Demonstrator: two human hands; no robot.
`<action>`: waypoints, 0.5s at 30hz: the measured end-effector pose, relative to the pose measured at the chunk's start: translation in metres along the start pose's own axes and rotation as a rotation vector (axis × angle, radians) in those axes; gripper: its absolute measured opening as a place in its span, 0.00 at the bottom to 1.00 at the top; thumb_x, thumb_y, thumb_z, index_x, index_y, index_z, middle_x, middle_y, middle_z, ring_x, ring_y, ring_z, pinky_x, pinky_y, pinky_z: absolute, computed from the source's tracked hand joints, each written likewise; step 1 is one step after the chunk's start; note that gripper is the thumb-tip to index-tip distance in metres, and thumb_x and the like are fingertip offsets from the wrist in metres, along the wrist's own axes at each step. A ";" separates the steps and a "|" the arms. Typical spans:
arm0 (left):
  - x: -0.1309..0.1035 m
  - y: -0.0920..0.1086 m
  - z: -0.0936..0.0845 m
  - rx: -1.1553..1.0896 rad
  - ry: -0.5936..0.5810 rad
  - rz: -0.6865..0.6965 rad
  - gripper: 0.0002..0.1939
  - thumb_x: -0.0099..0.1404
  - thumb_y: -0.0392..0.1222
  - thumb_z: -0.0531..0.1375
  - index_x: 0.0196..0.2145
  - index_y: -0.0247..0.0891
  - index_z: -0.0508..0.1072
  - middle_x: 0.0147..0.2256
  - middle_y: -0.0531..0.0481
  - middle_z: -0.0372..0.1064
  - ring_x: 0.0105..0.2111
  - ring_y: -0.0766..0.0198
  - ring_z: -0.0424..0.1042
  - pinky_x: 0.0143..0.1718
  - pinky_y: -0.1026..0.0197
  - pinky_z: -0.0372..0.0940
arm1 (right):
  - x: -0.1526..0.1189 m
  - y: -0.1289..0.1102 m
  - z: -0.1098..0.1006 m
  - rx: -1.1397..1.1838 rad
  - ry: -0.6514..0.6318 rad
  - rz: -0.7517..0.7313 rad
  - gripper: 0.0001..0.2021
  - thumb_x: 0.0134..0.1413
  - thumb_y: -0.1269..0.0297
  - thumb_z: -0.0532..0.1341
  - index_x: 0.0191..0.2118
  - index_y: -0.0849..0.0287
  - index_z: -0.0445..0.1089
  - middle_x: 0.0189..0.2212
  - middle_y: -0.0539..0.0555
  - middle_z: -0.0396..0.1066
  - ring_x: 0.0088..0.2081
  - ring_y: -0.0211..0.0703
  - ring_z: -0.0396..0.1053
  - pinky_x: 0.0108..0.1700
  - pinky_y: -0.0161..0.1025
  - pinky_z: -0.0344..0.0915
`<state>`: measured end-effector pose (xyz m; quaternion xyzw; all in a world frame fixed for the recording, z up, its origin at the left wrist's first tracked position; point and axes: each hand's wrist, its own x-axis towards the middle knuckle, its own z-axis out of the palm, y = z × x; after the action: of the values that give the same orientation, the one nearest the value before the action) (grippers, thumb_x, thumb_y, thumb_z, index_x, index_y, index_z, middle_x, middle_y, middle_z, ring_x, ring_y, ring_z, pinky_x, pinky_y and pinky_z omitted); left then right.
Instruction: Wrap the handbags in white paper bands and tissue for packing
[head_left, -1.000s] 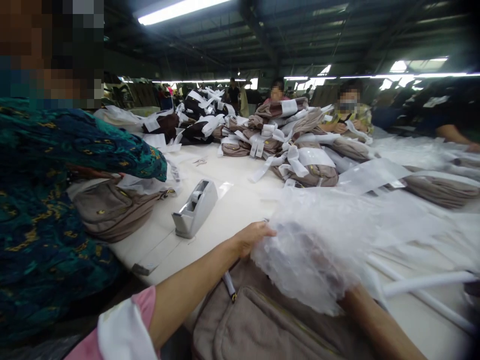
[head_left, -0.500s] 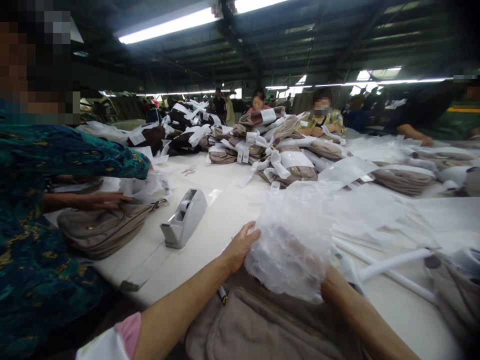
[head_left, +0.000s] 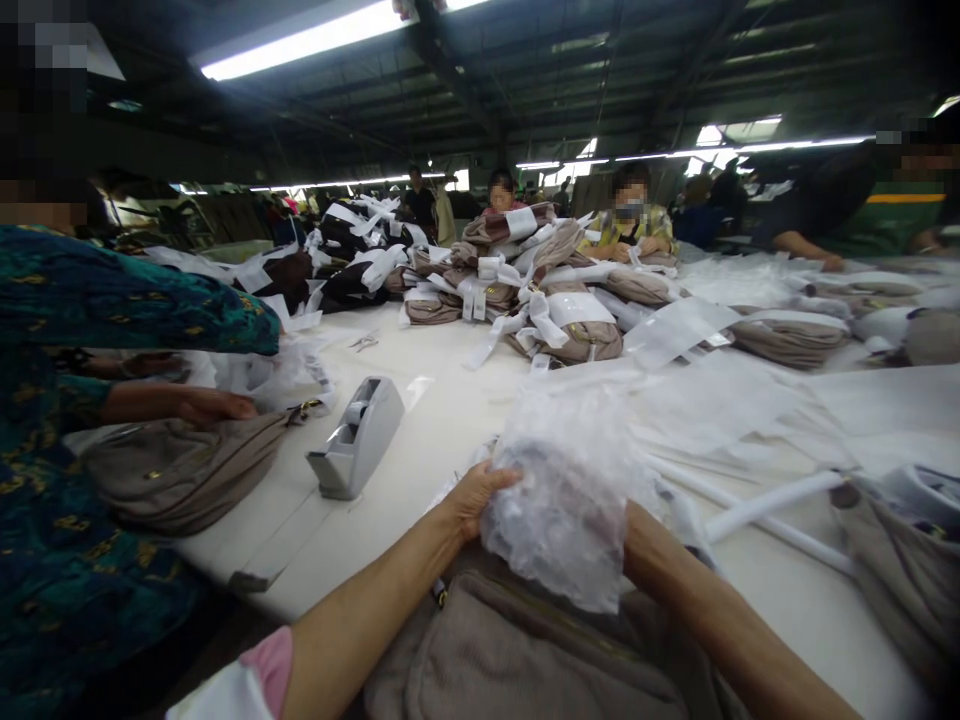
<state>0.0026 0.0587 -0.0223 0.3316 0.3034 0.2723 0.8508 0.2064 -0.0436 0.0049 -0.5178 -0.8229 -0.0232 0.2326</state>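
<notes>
A crumpled, translucent plastic bag (head_left: pixel 555 500) is bunched above a taupe fabric handbag (head_left: pixel 525 650) at the table's near edge. My left hand (head_left: pixel 480 495) grips the bag's left side, its thumb lying over the plastic. From the right, my right hand (head_left: pixel 600 515) reaches into or behind the plastic; its fingers are blurred through the film, so their grip cannot be made out. The handbag's zip runs just below the plastic, and a small metal zip end (head_left: pixel 440 595) shows beneath my left wrist.
A grey tape dispenser (head_left: pixel 358 435) stands left of my hands. At far left, a co-worker in a teal patterned sleeve (head_left: pixel 142 300) handles another taupe bag (head_left: pixel 180 470). Wrapped handbags (head_left: pixel 577 325) are piled ahead. White tubes (head_left: pixel 772 510) and plastic sheets (head_left: pixel 720 400) lie at right.
My right forearm has moved slightly left and up, deeper along the plastic, which is now more bunched. The view has shifted slightly. The co-worker's hand has moved on the other bag.
</notes>
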 end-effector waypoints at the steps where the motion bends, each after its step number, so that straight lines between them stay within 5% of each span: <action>1: 0.002 0.001 -0.003 -0.028 0.000 0.003 0.20 0.45 0.38 0.65 0.37 0.31 0.69 0.30 0.47 0.71 0.28 0.62 0.71 0.36 0.58 0.66 | -0.008 0.007 -0.006 -0.033 0.021 -0.014 0.23 0.57 0.71 0.52 0.57 0.47 0.54 0.57 0.53 0.56 0.57 0.49 0.55 0.54 0.49 0.61; 6: 0.008 0.008 -0.016 -0.128 -0.038 -0.020 0.14 0.49 0.43 0.61 0.33 0.33 0.68 0.27 0.47 0.71 0.31 0.59 0.71 0.38 0.58 0.65 | -0.052 0.051 -0.024 -0.481 0.116 0.046 0.38 0.50 0.82 0.52 0.63 0.50 0.35 0.64 0.61 0.33 0.62 0.62 0.38 0.56 0.64 0.50; 10: 0.010 0.006 -0.015 -0.132 -0.102 -0.077 0.15 0.49 0.43 0.59 0.34 0.31 0.69 0.28 0.46 0.71 0.31 0.58 0.71 0.39 0.58 0.64 | -0.046 0.049 -0.027 -0.505 0.173 -0.011 0.42 0.46 0.86 0.50 0.63 0.54 0.31 0.63 0.67 0.25 0.62 0.65 0.34 0.55 0.66 0.50; 15: 0.023 -0.001 -0.012 -0.036 -0.153 -0.219 0.15 0.49 0.42 0.59 0.33 0.29 0.70 0.26 0.45 0.71 0.29 0.59 0.71 0.39 0.58 0.63 | -0.003 0.011 -0.044 -0.412 0.138 -0.326 0.32 0.47 0.86 0.50 0.57 0.50 0.53 0.64 0.60 0.26 0.62 0.62 0.36 0.55 0.69 0.45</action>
<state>0.0100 0.0783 -0.0378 0.3010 0.2673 0.1573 0.9018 0.2326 -0.0527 0.0404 -0.4119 -0.8557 -0.2624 0.1711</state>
